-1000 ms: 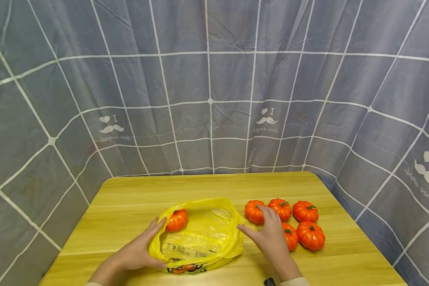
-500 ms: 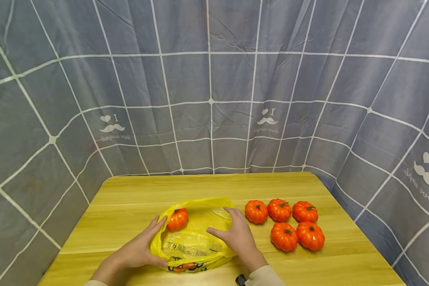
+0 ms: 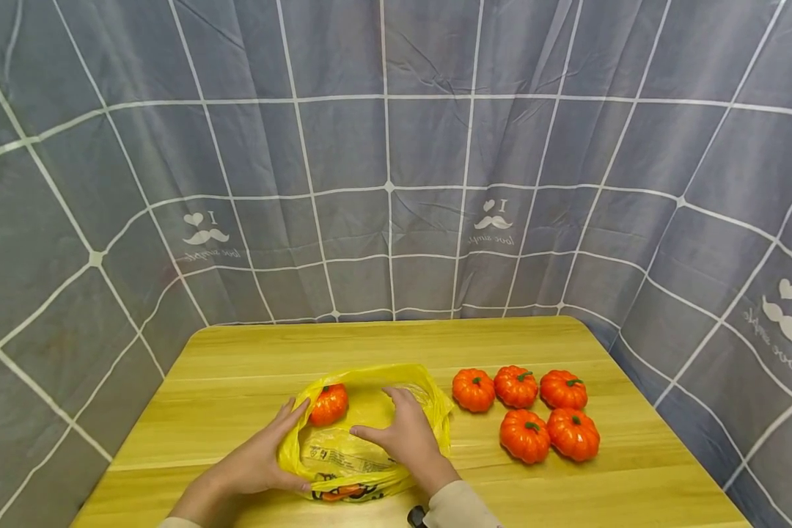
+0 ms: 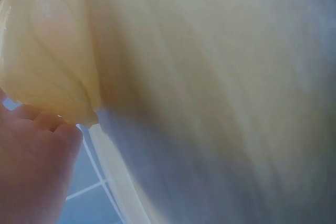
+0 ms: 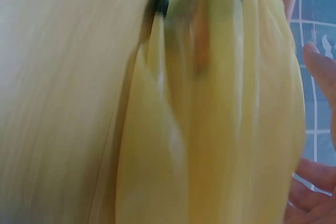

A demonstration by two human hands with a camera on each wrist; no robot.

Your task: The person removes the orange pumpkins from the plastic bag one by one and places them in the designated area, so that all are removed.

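In the head view a yellow plastic bag (image 3: 369,473) lies on its side with its mouth spread. One small orange pumpkin (image 3: 328,405) sits inside at its left. My left hand (image 3: 260,456) holds the left side of the bag's mouth, fingers along the rim and thumb at the front edge; the left wrist view shows its fingers against the yellow plastic (image 4: 50,51). Over the bag's mouth my right hand (image 3: 405,438) reaches in with thumb and fingers spread apart, nothing between them. Bag folds (image 5: 220,129) fill much of the right wrist view.
Several orange pumpkins with green stems, one of them the front-left pumpkin (image 3: 524,437), stand on the wooden table (image 3: 270,348) right of the bag. Behind the table hangs a grey curtain (image 3: 429,286) with white lines. A small black object (image 3: 416,516) shows by the right sleeve.
My right hand has moved left from beside the pumpkins to over the bag's mouth. The pumpkins are where they were. The left hand stays at the bag's left side.
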